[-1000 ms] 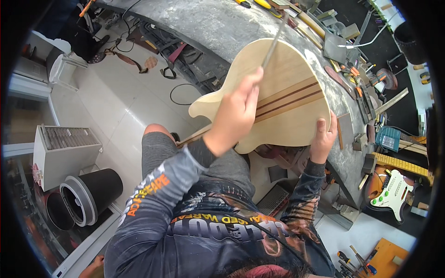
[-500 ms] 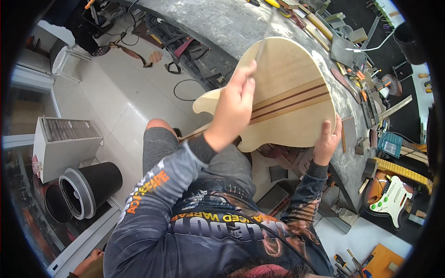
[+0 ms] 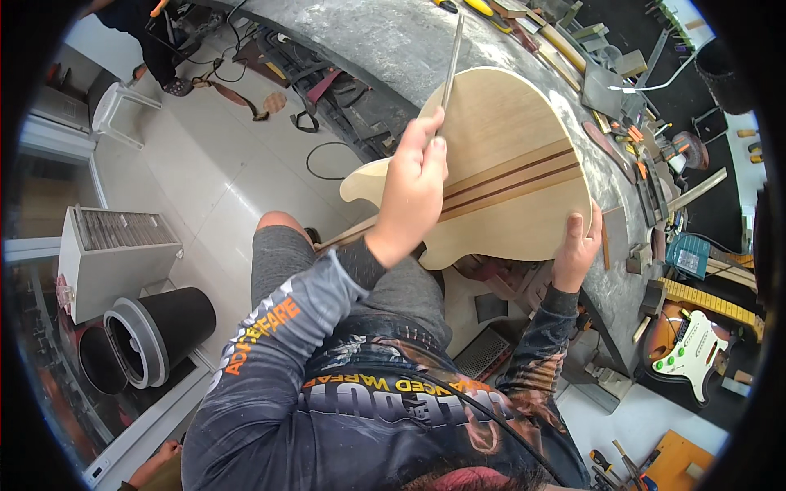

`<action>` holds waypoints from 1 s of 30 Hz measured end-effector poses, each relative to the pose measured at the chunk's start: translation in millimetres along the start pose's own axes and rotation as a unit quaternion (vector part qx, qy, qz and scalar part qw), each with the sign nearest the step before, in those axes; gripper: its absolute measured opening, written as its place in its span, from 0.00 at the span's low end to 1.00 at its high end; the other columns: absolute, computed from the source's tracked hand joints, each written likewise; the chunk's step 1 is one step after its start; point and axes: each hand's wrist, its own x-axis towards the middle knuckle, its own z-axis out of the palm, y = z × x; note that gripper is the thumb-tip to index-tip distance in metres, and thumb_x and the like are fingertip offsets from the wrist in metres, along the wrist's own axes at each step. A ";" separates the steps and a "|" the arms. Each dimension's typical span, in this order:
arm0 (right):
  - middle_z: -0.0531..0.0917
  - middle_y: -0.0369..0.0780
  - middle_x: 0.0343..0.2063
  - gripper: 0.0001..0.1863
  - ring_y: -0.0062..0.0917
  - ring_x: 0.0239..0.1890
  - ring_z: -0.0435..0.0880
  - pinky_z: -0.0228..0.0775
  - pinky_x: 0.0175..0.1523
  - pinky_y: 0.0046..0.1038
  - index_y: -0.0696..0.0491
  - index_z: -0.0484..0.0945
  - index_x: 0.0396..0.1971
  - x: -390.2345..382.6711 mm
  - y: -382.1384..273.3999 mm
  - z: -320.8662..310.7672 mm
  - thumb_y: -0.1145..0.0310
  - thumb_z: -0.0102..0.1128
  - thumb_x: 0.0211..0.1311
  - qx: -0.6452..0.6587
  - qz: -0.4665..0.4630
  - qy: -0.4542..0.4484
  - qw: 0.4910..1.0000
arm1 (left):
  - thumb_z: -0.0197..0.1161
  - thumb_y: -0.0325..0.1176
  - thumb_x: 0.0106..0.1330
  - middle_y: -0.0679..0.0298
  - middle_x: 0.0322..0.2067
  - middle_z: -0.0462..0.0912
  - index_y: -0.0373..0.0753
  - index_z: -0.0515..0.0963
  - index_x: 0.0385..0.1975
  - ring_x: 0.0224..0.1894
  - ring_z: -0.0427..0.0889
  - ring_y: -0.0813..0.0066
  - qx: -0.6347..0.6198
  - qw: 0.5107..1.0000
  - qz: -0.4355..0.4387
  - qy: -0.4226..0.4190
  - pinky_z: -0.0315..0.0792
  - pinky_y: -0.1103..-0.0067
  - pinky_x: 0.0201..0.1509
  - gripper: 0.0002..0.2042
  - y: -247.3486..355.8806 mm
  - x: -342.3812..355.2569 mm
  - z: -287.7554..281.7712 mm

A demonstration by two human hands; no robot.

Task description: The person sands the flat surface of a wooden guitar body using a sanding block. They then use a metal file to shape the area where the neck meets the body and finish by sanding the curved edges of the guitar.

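Observation:
An unpainted electric guitar body [image 3: 499,106] of pale wood, with darker stripes along its middle, rests tilted over my lap and against the bench edge. Its neck, partly hidden by my left wrist, runs toward my knee. My left hand [image 3: 409,184] is closed around the lower end of a thin grey metal file [image 3: 453,65]. The file points away from me, along the body's far left edge; whether it touches the wood I cannot tell. On the near right rim, my right hand [image 3: 577,250] grips the body, thumb on the face and other fingers mostly hidden.
The grey workbench [image 3: 368,37] curves around the far side and right, with tools and wood pieces. A sunburst guitar [image 3: 692,348] with a white pickguard lies at the right. A black bin [image 3: 176,331] and a white box [image 3: 123,266] stand left. Another person's leg [image 3: 155,49] shows far left.
The file, blurred before, has swung left and now shows sharply. My left hand has shifted slightly with it. My right hand and the guitar body are nearly still. The other person's leg has moved.

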 end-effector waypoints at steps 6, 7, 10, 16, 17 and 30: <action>0.85 0.39 0.54 0.37 0.24 0.56 0.82 0.73 0.65 0.29 0.62 0.77 0.66 -0.2 -1.0 -2.0 0.42 0.68 0.80 0.001 0.006 -0.005 1.000 | 0.50 0.29 0.89 0.79 0.29 0.64 0.37 0.70 0.77 0.27 0.61 0.90 -0.019 1.000 -0.013 0.015 0.59 0.85 0.29 0.20 -3.0 1.5 -1.5; 0.85 0.39 0.54 0.37 0.24 0.57 0.82 0.74 0.65 0.29 0.62 0.77 0.66 -0.4 -0.7 -2.1 0.42 0.68 0.80 -0.004 0.010 0.001 1.000 | 0.50 0.29 0.89 0.79 0.29 0.63 0.37 0.70 0.76 0.27 0.60 0.91 -0.029 0.999 -0.036 0.021 0.59 0.85 0.30 0.20 -0.3 4.1 -1.9; 0.85 0.40 0.55 0.33 0.24 0.57 0.82 0.74 0.65 0.29 0.63 0.76 0.67 1.5 -0.2 -3.9 0.49 0.70 0.81 0.022 -0.004 -0.018 1.000 | 0.49 0.33 0.91 0.79 0.24 0.64 0.42 0.69 0.77 0.20 0.58 0.92 -0.022 1.000 -0.013 0.002 0.56 0.87 0.21 0.19 -12.3 -12.2 -1.0; 0.85 0.40 0.55 0.34 0.24 0.58 0.82 0.73 0.66 0.29 0.63 0.76 0.67 1.5 2.8 -4.8 0.46 0.68 0.82 0.021 0.004 -0.014 1.000 | 0.50 0.33 0.90 0.78 0.24 0.65 0.42 0.68 0.76 0.20 0.58 0.91 -0.015 1.000 -0.019 0.010 0.58 0.85 0.21 0.19 -3.0 8.0 -10.6; 0.85 0.40 0.55 0.34 0.24 0.58 0.82 0.73 0.66 0.29 0.63 0.76 0.67 2.1 4.9 -5.4 0.46 0.68 0.82 0.022 0.003 -0.021 1.000 | 0.50 0.33 0.90 0.77 0.23 0.66 0.42 0.68 0.76 0.19 0.59 0.90 -0.054 0.998 -0.020 0.020 0.59 0.84 0.21 0.19 3.8 14.6 -13.1; 0.72 0.50 0.78 0.35 0.45 0.83 0.65 0.46 0.87 0.48 0.58 0.70 0.79 39.6 -93.2 58.5 0.64 0.61 0.74 -0.451 -0.273 -0.049 0.848 | 0.55 0.32 0.88 0.74 0.22 0.66 0.37 0.64 0.77 0.18 0.60 0.88 -0.045 0.987 0.008 0.151 0.59 0.84 0.19 0.23 -26.6 -26.4 -147.2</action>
